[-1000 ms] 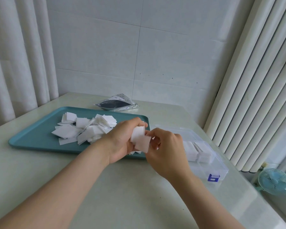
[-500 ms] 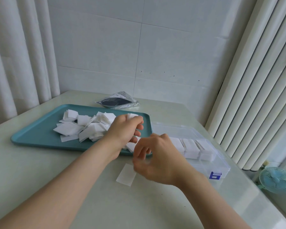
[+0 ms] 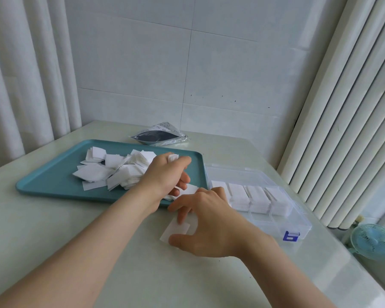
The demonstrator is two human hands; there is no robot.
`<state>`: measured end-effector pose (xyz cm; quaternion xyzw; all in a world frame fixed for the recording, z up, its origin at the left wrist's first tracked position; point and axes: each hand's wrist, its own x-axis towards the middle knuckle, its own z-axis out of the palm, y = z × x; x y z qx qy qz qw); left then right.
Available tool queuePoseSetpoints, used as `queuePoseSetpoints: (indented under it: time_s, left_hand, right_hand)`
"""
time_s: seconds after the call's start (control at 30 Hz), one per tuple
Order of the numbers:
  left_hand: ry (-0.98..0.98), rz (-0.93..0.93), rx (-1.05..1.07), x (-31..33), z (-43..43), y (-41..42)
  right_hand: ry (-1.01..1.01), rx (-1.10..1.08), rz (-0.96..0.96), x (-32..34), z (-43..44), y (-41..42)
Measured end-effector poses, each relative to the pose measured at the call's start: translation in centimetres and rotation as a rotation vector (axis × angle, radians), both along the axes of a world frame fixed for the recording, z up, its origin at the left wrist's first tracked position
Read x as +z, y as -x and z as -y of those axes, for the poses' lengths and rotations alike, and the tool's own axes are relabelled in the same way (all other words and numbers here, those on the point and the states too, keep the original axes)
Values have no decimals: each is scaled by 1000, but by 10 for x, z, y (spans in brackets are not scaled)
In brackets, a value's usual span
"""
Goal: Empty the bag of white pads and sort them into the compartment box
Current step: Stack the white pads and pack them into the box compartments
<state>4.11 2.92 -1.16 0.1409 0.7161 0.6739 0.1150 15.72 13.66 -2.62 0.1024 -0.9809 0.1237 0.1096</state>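
Head view: mid-sort

Left hand point(image 3: 165, 174) grips a few pads point(image 3: 173, 157) over the teal tray's point(image 3: 53, 185) right end, beside the loose pile point(image 3: 111, 170). Right hand point(image 3: 211, 223), fingers spread, touches a single pad point(image 3: 176, 228) lying flat on the worktop point(image 3: 142, 274). Compartment box point(image 3: 298, 223) holds stacked pads; bag point(image 3: 158, 136) lies behind the tray.

Both forearms are extended up from the bottom edge. At centre frame, the left hand point(image 3: 165, 174) is curled around white pads point(image 3: 173, 157). Just below it, the right hand point(image 3: 211, 223) is spread, palm down.
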Motion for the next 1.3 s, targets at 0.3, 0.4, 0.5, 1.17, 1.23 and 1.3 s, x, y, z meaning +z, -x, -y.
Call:
queuePoseSetpoints:
  time_s: [0.3,0.4,0.5,1.17,1.23,1.3]
  left_hand:
    - [5,-64,64,2,4,0]
    - [9,-41,61,2,4,-1]
    - [43,15,34,4,4,-2]
    - [-62,357,-575,11,10,-13]
    - [-60,356,-588,11,9,-14]
    - [-52,345,-602,10,8,-14]
  right_hand:
    - [-39,-4,83,2,1,0]
    - [-15,38,68,1,-1,0]
    - [15,64,-11,0,-2,0]
    - [606,-66,-348,15,-19,8]
    - [616,-126,-400,12,-21,10]
    - [704,-163,-418,11,-22,11]
